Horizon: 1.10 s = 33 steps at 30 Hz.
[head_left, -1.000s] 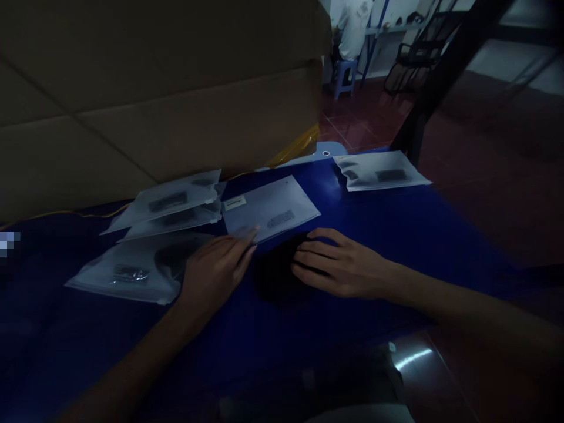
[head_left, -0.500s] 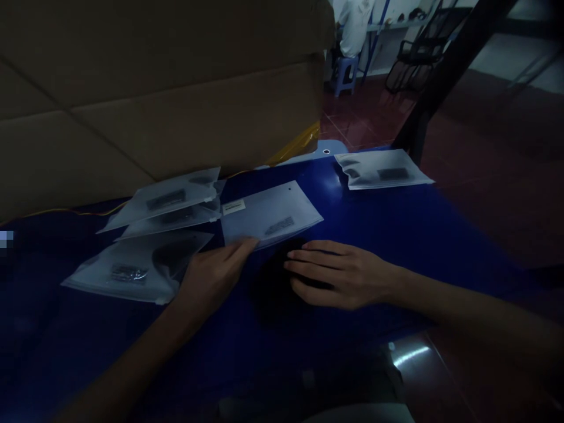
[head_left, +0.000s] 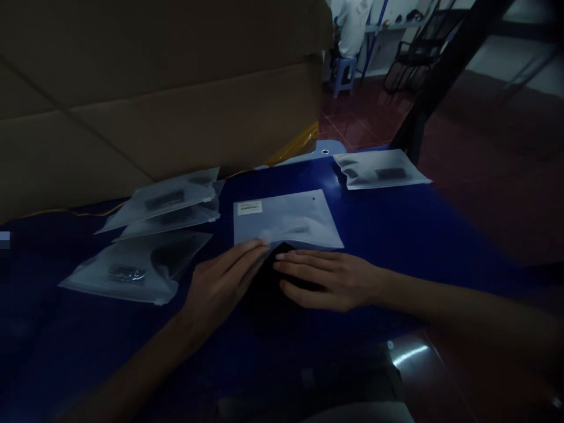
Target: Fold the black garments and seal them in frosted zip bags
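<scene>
A frosted zip bag [head_left: 291,217] with a white barcode label and a small hole lies flat before me, its near edge bulging up a little. My left hand [head_left: 224,273] pinches that near edge at its left part, fingers together. Close to the same edge, my right hand [head_left: 328,279] has its fingers and thumb on a soft-looking black item [head_left: 268,282], whose outline is lost in the dark. On the left lie several similar bags, among them a nearer bag [head_left: 110,267] and an upper bag [head_left: 163,197], with dark contents or prints showing.
Another frosted bag [head_left: 383,170] lies at the far right of the blue table [head_left: 396,235]. A large cardboard box [head_left: 176,88] stands behind the table, with a thin cable along its base. Farther off, a person [head_left: 352,29] sits on a blue stool [head_left: 343,76] near a dark chair [head_left: 420,53].
The labelled bag has shifted right and nearer, and its near edge has bulged. My left hand has moved right with it. The right hand has moved slightly left, closer to the bag's edge.
</scene>
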Motion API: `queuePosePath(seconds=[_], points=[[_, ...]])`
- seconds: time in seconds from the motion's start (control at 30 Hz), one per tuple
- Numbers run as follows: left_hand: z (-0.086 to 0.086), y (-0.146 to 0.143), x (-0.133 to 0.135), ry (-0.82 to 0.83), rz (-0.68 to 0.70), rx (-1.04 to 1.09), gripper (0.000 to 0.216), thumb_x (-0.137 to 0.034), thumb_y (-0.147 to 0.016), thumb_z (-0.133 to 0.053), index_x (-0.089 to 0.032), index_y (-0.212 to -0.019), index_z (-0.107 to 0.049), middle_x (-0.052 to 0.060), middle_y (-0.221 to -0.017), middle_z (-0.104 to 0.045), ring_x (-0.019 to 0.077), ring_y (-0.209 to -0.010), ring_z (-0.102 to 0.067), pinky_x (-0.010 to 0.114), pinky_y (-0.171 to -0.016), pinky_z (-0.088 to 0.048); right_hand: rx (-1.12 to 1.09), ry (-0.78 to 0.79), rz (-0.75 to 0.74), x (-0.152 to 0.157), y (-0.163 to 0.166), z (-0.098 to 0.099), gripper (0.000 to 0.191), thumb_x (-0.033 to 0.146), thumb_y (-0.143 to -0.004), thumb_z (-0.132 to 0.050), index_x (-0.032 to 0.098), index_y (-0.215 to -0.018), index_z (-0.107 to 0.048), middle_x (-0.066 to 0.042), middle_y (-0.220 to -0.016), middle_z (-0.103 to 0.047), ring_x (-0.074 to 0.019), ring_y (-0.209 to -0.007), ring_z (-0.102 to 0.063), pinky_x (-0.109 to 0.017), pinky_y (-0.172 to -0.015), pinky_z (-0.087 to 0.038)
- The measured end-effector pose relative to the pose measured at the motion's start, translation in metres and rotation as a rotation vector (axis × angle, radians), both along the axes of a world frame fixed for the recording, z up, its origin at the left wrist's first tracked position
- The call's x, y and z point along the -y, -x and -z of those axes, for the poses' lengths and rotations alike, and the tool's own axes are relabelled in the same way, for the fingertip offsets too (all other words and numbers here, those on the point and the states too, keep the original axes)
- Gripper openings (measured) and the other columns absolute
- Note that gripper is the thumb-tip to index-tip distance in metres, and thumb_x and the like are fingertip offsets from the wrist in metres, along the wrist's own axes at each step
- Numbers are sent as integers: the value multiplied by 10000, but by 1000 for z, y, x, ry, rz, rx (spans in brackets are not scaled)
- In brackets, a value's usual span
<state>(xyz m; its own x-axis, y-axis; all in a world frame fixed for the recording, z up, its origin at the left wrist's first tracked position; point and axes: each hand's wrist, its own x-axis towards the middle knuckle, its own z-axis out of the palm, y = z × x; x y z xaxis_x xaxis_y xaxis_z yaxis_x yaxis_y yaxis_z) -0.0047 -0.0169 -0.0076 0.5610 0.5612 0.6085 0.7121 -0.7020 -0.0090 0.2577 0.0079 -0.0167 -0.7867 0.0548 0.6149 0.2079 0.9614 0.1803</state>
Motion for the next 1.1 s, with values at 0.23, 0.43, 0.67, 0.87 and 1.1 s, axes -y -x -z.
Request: queuePosePath(seconds=[0.23,0.43,0.67,0.87,1.1], points=[[0,2,-6,75,35,45,154,-158,-1023,-640,-170,-1154,-719,33,-1105,-812,134,-911,-800,188,-786,-634,235,264,287,-5,-6,0,518,-21,-960,-502,42,-1475,-491,-235,-1478,-595,-318,-1375,-583,-448,-985,-638],[-6,-1,5,47,-37,81,137,-149,-1002,-660,-206,-1117,-709,-5,-1014,-828,131,-818,-805,188,-650,-625,235,165,487,3,-4,-2,576,-35,-944,-445,88,-1507,-479,-200,-1412,-648,-274,-1124,-720,-289,-594,-653],[-10,-13,15,49,-48,25,155,-143,-1012,-645,-220,-1144,-667,-21,-993,-820,119,-816,-794,192,-669,-596,226,24,617,5,-5,-1,499,-39,-937,-460,92,-1394,-612,-161,-1255,-740,-198,-794,-756,-254,-489,-560],[-5,-8,7,75,-36,69,108,-145,-1017,-621,-191,-1108,-658,-3,-898,-789,126,-766,-774,192,-661,-583,362,106,473,3,-8,-7,578,137,-991,-503,214,-1558,-416,-227,-1451,-595,-274,-1024,-734,-318,-642,-625],[-8,-7,8,99,-33,88,130,-149,-1014,-623,-222,-1110,-671,-24,-869,-788,124,-733,-770,192,-638,-581,341,70,528,6,-4,-4,572,40,-977,-478,217,-1521,-467,-209,-1413,-620,-256,-1017,-731,-288,-632,-617]])
